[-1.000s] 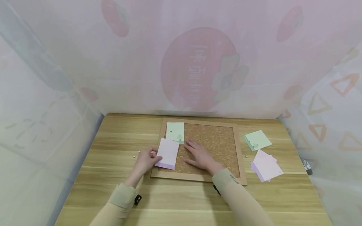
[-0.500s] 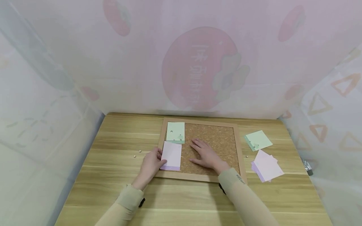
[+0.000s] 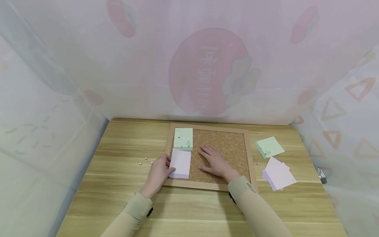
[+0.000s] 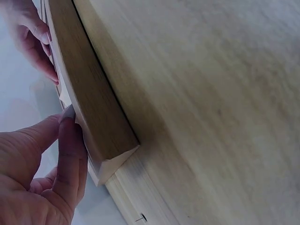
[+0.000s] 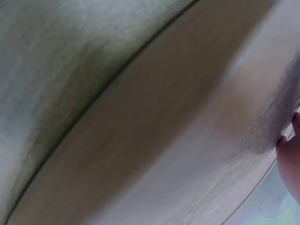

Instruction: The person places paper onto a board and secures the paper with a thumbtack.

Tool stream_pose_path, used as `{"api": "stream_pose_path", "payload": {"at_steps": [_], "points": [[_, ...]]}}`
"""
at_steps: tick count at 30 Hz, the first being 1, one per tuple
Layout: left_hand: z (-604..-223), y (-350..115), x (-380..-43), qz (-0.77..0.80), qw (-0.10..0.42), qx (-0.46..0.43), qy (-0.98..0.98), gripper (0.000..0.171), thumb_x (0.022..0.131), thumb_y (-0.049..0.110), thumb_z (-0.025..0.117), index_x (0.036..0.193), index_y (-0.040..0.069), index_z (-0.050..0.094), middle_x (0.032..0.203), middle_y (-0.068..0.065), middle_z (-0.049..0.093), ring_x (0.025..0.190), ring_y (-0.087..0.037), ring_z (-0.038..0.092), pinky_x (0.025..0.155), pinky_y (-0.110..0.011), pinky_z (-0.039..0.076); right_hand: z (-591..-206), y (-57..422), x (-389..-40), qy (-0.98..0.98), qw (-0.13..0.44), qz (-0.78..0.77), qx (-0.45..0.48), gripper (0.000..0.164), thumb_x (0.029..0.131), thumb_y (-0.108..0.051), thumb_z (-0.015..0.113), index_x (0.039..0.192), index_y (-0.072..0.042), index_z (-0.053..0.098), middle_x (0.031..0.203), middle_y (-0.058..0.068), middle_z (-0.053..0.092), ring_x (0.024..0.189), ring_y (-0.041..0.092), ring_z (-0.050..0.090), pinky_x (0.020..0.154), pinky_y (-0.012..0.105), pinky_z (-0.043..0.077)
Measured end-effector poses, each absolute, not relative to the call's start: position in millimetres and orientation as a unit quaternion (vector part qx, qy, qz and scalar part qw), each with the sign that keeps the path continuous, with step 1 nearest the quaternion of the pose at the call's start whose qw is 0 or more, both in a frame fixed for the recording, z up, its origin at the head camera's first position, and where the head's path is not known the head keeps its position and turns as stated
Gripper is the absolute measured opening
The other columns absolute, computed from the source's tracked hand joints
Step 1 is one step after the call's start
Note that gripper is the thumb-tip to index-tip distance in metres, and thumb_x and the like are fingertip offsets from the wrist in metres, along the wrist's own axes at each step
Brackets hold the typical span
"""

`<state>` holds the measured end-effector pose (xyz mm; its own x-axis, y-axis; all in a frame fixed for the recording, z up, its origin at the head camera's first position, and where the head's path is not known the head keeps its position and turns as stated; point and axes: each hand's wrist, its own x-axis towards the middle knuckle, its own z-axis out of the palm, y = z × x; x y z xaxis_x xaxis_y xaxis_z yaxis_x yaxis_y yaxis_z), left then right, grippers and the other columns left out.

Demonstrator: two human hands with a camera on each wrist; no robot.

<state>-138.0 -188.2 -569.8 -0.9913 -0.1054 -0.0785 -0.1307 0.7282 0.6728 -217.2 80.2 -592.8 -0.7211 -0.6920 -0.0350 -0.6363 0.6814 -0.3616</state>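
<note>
My left hand (image 3: 158, 171) pinches the left edge of a pale sheet of note paper (image 3: 180, 163) with a purple strip along its bottom. The left wrist view shows thumb and fingers (image 4: 70, 154) meeting at the corkboard's frame. This note lies at the lower left of the wood-framed corkboard (image 3: 225, 144), just below a green note (image 3: 183, 138) with a small round tack (image 3: 179, 138) on it. On the cork to the right, my right hand (image 3: 217, 164) rests with fingers spread. In the right wrist view only part of it shows at the right edge.
Several thumbtacks (image 3: 146, 159) lie on the table left of the board, and one tack (image 3: 258, 164) lies to its right. Beyond that side are another green note (image 3: 270, 147) and overlapping purple-edged notes (image 3: 281, 176). Fabric walls (image 3: 142, 82) enclose the wooden table (image 3: 118, 141).
My left hand has moved the purple-edged note right and slightly down, straightening it so it no longer covers the green note's bottom. My right hand has slid a little to the right.
</note>
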Motion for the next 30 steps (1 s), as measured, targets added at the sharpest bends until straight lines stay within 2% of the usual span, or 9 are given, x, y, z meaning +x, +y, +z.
{"api": "stream_pose_path", "payload": {"at_steps": [10, 14, 18, 23, 30], "points": [[-569.9, -187.0, -139.2, 0.35, 0.0, -0.045, 0.936, 0.041, 0.075, 0.005, 0.085, 0.109, 0.001, 0.063, 0.087, -0.009, 0.07, 0.071, -0.015, 0.059, 0.065, -0.029, 0.052, -592.8, 79.7, -216.7, 0.914, 0.085, -0.165, -0.362, 0.077, 0.094, -0.052, 0.063, 0.154, -0.01, 0.038, 0.164, 0.013, 0.031, 0.153, 0.035, 0.026, 0.124, 0.057, 0.022], [-567.2, -184.8, -138.3, 0.306, -0.002, -0.028, 0.952, 0.041, 0.077, 0.01, 0.085, 0.114, 0.002, 0.068, 0.102, -0.013, 0.071, 0.087, -0.024, 0.067, 0.077, -0.04, 0.057, -591.8, 78.8, -216.2, 0.914, 0.082, -0.16, -0.363, 0.076, 0.094, -0.051, 0.063, 0.154, -0.01, 0.039, 0.163, 0.013, 0.031, 0.153, 0.035, 0.026, 0.124, 0.057, 0.023], [-565.9, -183.1, -136.8, 0.274, 0.004, -0.021, 0.961, 0.038, 0.08, 0.014, 0.084, 0.114, 0.004, 0.073, 0.111, -0.016, 0.068, 0.099, -0.032, 0.068, 0.085, -0.048, 0.057, -590.0, 78.0, -215.7, 0.914, 0.079, -0.161, -0.364, 0.076, 0.094, -0.05, 0.064, 0.153, -0.009, 0.04, 0.163, 0.014, 0.033, 0.152, 0.036, 0.027, 0.123, 0.058, 0.024], [-568.0, -182.1, -135.7, 0.259, 0.005, -0.02, 0.966, 0.035, 0.081, 0.016, 0.083, 0.112, 0.004, 0.075, 0.106, -0.014, 0.067, 0.094, -0.029, 0.067, 0.081, -0.045, 0.057, -587.0, 76.4, -214.4, 0.912, 0.074, -0.159, -0.37, 0.073, 0.095, -0.048, 0.064, 0.153, -0.01, 0.04, 0.162, 0.016, 0.034, 0.151, 0.038, 0.029, 0.121, 0.061, 0.025], [-570.8, -182.4, -134.8, 0.249, -0.006, -0.009, 0.969, 0.034, 0.082, 0.017, 0.082, 0.112, 0.002, 0.075, 0.106, -0.015, 0.068, 0.094, -0.03, 0.068, 0.079, -0.044, 0.058, -588.2, 70.4, -207.7, 0.905, 0.061, -0.148, -0.395, 0.068, 0.098, -0.043, 0.061, 0.154, -0.014, 0.038, 0.162, 0.012, 0.035, 0.15, 0.034, 0.032, 0.12, 0.063, 0.027]]}}
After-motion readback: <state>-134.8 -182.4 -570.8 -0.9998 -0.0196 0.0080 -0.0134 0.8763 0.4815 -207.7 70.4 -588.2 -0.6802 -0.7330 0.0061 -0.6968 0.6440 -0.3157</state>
